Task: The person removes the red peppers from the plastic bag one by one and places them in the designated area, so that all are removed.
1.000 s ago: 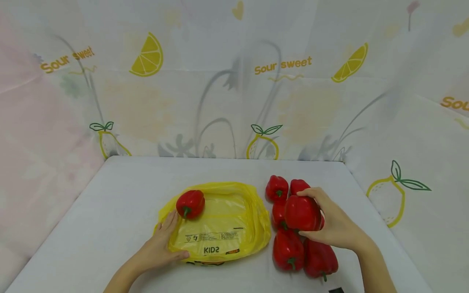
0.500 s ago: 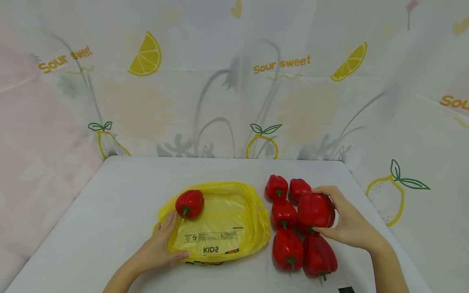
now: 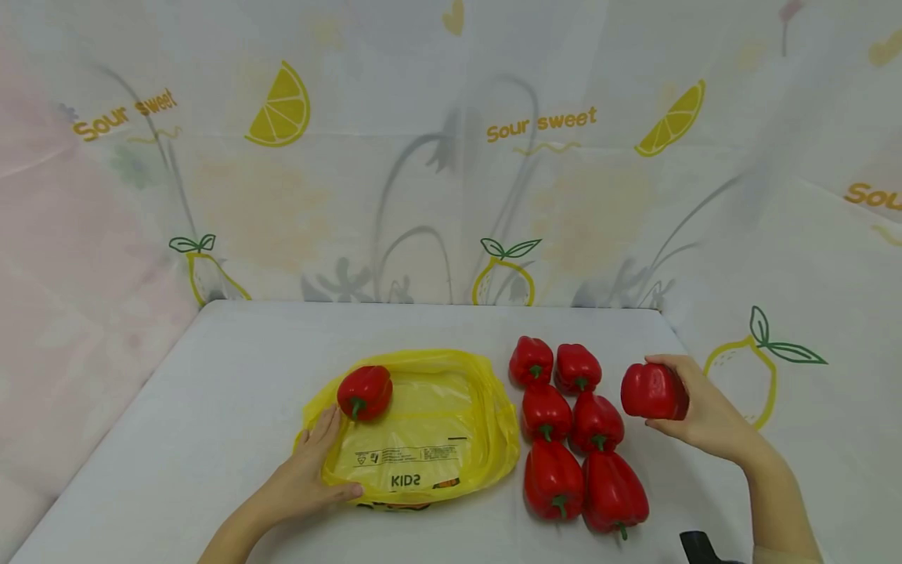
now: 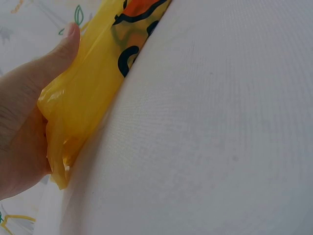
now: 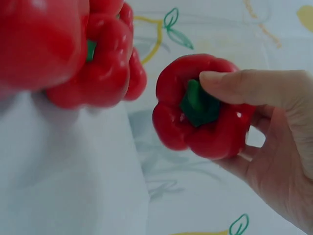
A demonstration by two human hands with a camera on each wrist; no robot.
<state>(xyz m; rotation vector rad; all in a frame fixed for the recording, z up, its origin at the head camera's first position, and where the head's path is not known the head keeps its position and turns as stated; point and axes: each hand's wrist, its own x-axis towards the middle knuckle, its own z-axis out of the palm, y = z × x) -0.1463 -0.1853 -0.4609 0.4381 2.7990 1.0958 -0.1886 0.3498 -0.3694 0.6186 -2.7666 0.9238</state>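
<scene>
My right hand (image 3: 708,411) holds a red bell pepper (image 3: 650,392) above the table's right side. In the right wrist view the thumb lies by its green stem (image 5: 199,105), with fingers curled round the far side. My left hand (image 3: 306,474) rests against the left edge of a yellow plastic bag (image 3: 502,419), its rim spread in an oval. The left wrist view has the thumb straight along the yellow plastic (image 4: 88,93). Another red bell pepper (image 3: 365,392) sits in the bag's upper left, near my left fingertips.
Several red bell peppers (image 3: 597,423) stand in two close columns between the bag and my right hand. A dark object (image 3: 698,546) pokes in at the bottom right. Behind the white table (image 3: 268,337) hangs a lemon-printed cloth (image 3: 395,196).
My right hand has carried its bell pepper rightward, from above the grouped peppers to beside them. The peppers beneath are now uncovered. My left hand and the bag stay put.
</scene>
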